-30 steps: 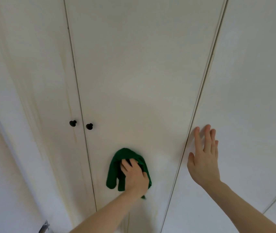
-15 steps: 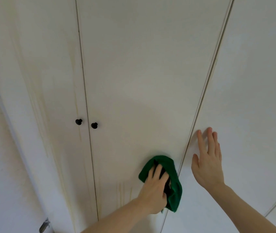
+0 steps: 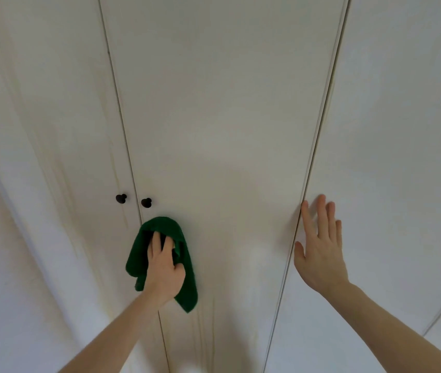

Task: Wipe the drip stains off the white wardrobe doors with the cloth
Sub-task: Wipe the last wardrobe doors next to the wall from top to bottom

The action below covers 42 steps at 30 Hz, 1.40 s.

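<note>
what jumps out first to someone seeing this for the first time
The dark green cloth stands out most, pressed by the left hand against the middle white door, just below two small black knobs. To its right, the right hand lies flat and open on the next door, beside the gap between the two. Faint yellowish drip streaks run down the leftmost door.

The cloth [image 3: 160, 254] lies on the middle door [image 3: 214, 130], just below the right knob [image 3: 146, 202].
</note>
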Each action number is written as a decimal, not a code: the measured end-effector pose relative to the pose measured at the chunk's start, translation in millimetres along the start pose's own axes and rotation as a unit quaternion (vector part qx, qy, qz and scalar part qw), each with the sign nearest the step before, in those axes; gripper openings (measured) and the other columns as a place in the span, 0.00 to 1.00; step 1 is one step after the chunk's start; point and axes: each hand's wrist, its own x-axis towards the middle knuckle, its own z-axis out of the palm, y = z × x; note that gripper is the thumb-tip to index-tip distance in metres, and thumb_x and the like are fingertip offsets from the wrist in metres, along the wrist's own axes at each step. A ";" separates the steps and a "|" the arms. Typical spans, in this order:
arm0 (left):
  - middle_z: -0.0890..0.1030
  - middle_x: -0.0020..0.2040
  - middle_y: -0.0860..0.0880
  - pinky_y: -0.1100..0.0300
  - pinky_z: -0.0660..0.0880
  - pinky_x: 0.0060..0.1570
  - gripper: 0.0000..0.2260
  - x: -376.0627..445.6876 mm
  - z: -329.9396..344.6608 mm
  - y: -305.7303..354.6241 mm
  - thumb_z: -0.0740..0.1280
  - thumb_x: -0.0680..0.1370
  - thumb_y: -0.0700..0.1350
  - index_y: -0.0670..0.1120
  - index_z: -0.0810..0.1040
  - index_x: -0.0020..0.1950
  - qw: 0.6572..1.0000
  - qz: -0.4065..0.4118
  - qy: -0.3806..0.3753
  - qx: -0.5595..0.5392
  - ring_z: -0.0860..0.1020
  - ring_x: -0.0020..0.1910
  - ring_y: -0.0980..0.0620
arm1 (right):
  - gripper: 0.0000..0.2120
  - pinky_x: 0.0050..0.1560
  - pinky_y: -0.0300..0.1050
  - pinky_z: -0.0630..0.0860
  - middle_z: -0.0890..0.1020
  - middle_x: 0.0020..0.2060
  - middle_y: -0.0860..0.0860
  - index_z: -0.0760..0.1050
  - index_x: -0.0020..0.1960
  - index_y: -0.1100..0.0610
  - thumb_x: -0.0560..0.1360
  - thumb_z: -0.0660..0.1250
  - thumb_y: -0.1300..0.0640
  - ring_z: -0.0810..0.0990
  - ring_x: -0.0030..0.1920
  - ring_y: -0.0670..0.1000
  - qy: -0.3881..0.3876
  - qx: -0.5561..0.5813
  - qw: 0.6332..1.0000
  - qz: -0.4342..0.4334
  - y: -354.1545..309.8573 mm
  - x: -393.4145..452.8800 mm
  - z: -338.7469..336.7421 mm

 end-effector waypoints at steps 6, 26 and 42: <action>0.44 0.82 0.45 0.46 0.46 0.79 0.35 9.7 7.9 -6.9 0.63 0.76 0.33 0.43 0.52 0.80 0.999 -0.033 -0.020 0.039 0.44 0.80 0.41 | 0.45 0.79 0.68 0.49 0.39 0.83 0.55 0.46 0.84 0.55 0.74 0.65 0.68 0.37 0.83 0.60 0.001 0.000 1.000 -0.010 2.7 0.7 0.6; 0.50 0.81 0.51 0.46 0.55 0.78 0.40 -83.4 143.7 133.1 0.64 0.73 0.37 0.53 0.50 0.81 0.934 0.165 -0.317 0.004 0.53 0.79 0.41 | 0.46 0.81 0.64 0.47 0.40 0.83 0.55 0.43 0.85 0.53 0.74 0.62 0.71 0.37 0.83 0.58 0.001 -0.015 1.000 -0.006 5.6 -0.7 1.0; 0.55 0.78 0.58 0.43 0.58 0.78 0.39 -40.3 28.8 14.3 0.65 0.72 0.30 0.50 0.59 0.79 0.991 0.082 -0.043 -0.101 0.59 0.77 0.49 | 0.45 0.80 0.65 0.48 0.40 0.83 0.54 0.46 0.85 0.54 0.74 0.62 0.72 0.37 0.83 0.58 0.000 0.016 1.000 -0.012 7.2 -3.1 -2.4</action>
